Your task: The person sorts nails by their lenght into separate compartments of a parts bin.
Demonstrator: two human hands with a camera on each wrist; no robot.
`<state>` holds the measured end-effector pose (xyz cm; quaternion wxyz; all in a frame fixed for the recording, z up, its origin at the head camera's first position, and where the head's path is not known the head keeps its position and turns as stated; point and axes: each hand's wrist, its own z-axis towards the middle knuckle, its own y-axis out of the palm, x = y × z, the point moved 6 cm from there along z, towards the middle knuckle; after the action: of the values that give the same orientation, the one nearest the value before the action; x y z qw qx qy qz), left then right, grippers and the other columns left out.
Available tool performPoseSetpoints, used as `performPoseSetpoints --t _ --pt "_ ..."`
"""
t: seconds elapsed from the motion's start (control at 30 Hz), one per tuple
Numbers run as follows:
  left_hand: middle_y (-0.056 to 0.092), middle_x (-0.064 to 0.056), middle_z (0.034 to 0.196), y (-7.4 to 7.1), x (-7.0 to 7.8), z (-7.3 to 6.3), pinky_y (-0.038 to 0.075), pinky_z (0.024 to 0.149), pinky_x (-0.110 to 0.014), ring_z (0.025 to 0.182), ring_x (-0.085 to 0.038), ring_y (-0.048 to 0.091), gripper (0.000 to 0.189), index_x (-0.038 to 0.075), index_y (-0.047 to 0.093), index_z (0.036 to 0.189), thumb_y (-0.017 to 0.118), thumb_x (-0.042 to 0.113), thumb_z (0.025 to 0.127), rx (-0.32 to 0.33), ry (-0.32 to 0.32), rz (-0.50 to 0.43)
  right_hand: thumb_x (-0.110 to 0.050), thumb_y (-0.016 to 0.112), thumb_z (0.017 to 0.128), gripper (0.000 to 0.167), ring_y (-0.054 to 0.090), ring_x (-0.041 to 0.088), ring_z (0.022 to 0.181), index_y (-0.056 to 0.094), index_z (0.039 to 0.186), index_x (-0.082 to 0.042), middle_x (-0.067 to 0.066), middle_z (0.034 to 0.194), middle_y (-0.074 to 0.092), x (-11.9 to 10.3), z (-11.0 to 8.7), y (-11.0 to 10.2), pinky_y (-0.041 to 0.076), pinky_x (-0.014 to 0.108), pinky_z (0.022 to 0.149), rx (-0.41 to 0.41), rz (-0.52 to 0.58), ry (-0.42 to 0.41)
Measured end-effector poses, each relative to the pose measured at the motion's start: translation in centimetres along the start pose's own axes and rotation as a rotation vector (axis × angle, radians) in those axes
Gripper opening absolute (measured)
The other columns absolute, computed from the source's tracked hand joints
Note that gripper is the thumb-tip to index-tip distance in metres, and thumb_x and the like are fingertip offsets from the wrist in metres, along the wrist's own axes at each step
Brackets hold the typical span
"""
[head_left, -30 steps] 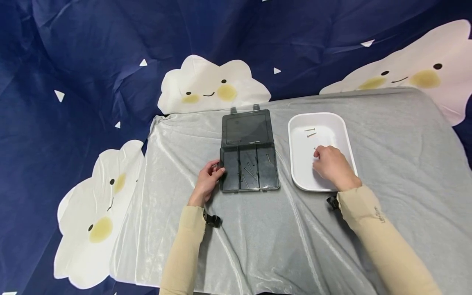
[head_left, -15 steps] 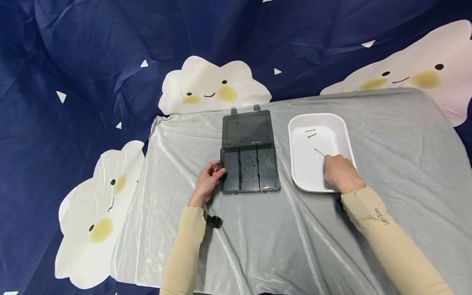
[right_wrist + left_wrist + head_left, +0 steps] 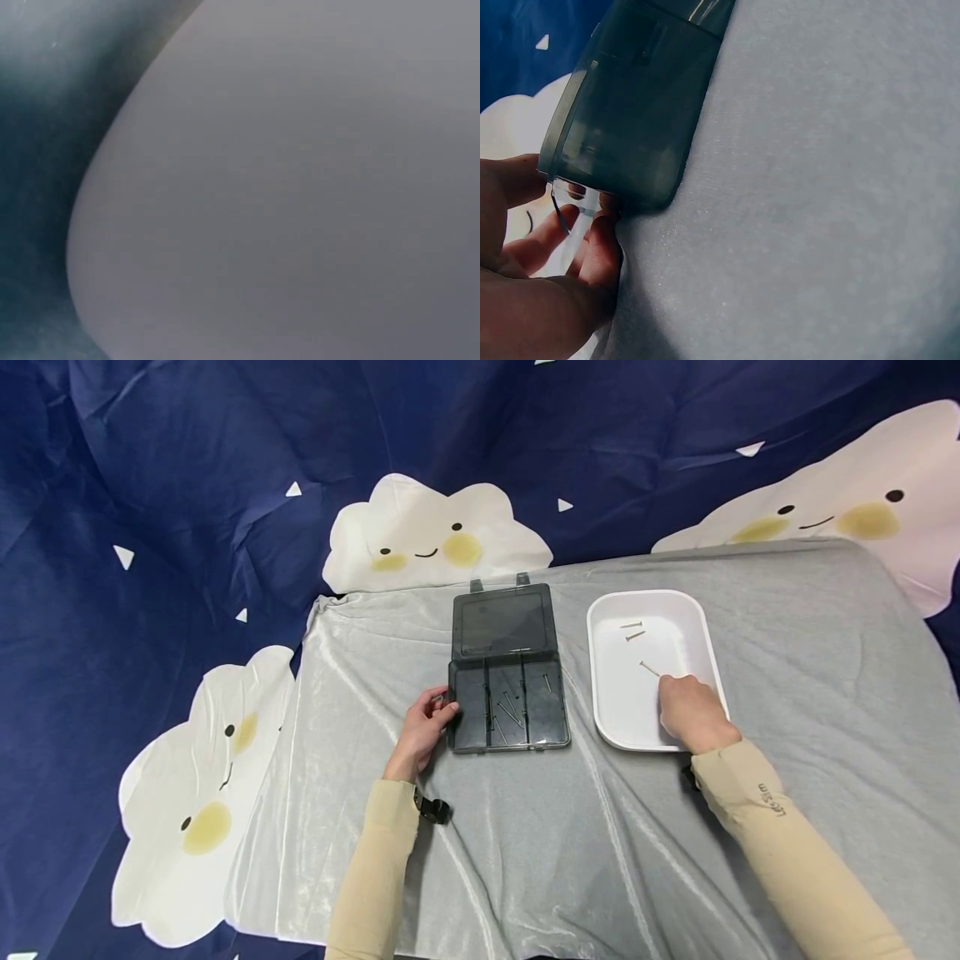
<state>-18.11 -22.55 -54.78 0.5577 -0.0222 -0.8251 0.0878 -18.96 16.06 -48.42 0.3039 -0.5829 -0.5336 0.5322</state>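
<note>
Left grip (image 3: 423,727) holds the box (image 3: 546,718), mid-frame; right grip (image 3: 690,712) covers one end of a screw (image 3: 650,669) in the tray (image 3: 622,710), centre right — can't tell if pinched — best secured before lifting.

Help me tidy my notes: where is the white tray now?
In the head view, the white tray sits on the gray cloth, to the right of the open dark box, with the person's right hand over its near right part.
</note>
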Motion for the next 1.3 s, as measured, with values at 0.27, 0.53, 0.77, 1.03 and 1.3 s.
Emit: performPoseSetpoints --t 0.27,0.53,0.77,1.03,1.3 --pt "0.049 0.001 0.097 0.0 0.0 0.0 0.045 0.074 -0.020 0.088 -0.010 0.047 0.042 0.011 0.057 0.131 0.067 0.013 0.090 -0.003 0.021 -0.012 0.006 0.055 0.073 0.008 0.054 0.033 0.069 0.055 0.077 -0.001 0.018 0.073 0.057 0.4 0.1 0.5 0.043 0.045 0.064 -0.046 0.106 -0.031" --pt "0.050 0.002 0.095 0.0 0.4 -0.4 0.045 0.073 -0.021 0.087 -0.010 0.048 0.042 0.011 0.059 0.129 0.069 0.016 0.089 -0.003 0.061 -0.016 0.005 0.053 0.073 0.007 0.054 0.035 0.069 0.055 0.078 0.002 0.023 0.076 0.058 0.7 -0.4 0.5 0.045 0.046 0.064 -0.093 0.115 0.050" --pt "0.048 0.002 0.100 0.1 0.1 -0.1 0.044 0.074 -0.019 0.089 -0.009 0.047 0.045 0.010 0.054 0.135 0.066 0.014 0.092 -0.003 0.001 0.000 -0.001 0.056 0.071 0.012 0.055 0.035 0.071 0.060 0.082 -0.001 0.022 0.084 0.061 0.8 -0.7 0.7 0.043 0.041 0.056 -0.128 0.117 0.075" --pt "0.050 0.002 0.097 0.0 0.1 0.0 0.044 0.072 -0.019 0.087 -0.009 0.048 0.043 0.011 0.056 0.133 0.067 0.014 0.091 0.003 0.000 0.011 -0.010 0.065 0.071 0.015 0.059 0.037 0.072 0.063 0.083 -0.002 0.021 0.085 0.064 0.7 -0.7 1.0 0.044 0.043 0.055 -0.142 0.094 0.088" --pt "0.050 0.002 0.097 0.0 0.2 -0.3 0.044 0.071 -0.021 0.085 -0.009 0.048 0.042 0.012 0.056 0.133 0.066 0.014 0.091 0.002 0.015 0.011 -0.013 0.063 0.072 0.015 0.059 0.036 0.072 0.065 0.081 -0.002 0.020 0.083 0.064 0.7 -0.8 0.8 0.044 0.042 0.056 -0.093 0.140 0.087"
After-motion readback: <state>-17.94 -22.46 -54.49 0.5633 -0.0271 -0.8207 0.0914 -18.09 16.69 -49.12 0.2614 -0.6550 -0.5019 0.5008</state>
